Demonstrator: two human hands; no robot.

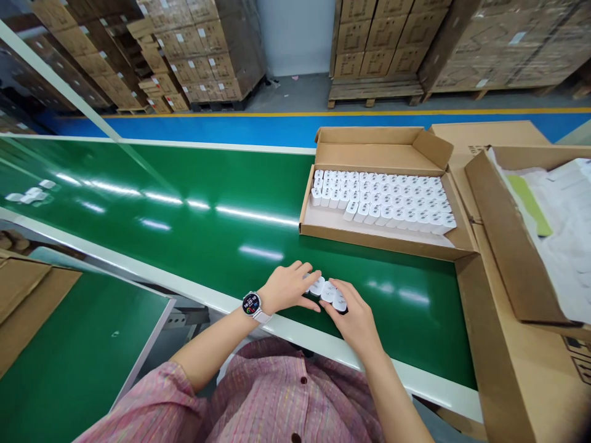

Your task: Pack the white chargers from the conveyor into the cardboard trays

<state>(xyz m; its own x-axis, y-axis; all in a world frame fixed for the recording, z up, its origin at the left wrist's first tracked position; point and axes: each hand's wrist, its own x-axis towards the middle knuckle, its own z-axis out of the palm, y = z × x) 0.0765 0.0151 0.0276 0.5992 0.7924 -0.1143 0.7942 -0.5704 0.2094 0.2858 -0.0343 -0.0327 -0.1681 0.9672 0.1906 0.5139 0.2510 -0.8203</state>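
On the green work surface (221,258) in front of me stands a short row of small white rounded blocks (328,291) with grey print on top. They look like power adapters, but their sides are mostly hidden. My left hand (289,289), with a watch on its wrist, is closed around the left end of the row. Thumb and fingers of my right hand (355,315) grip the right end. Beyond my hands, an open cardboard box (388,243) holds several rows of similar white blocks (392,195); its front left part shows bare bottom.
At the far left lie several loose white pieces (32,195). A carton (512,246) with white packing and a yellow-green sheet (529,203) stands at right. A second green table (69,351) is at lower left. Stacked cartons (207,49) line the background.
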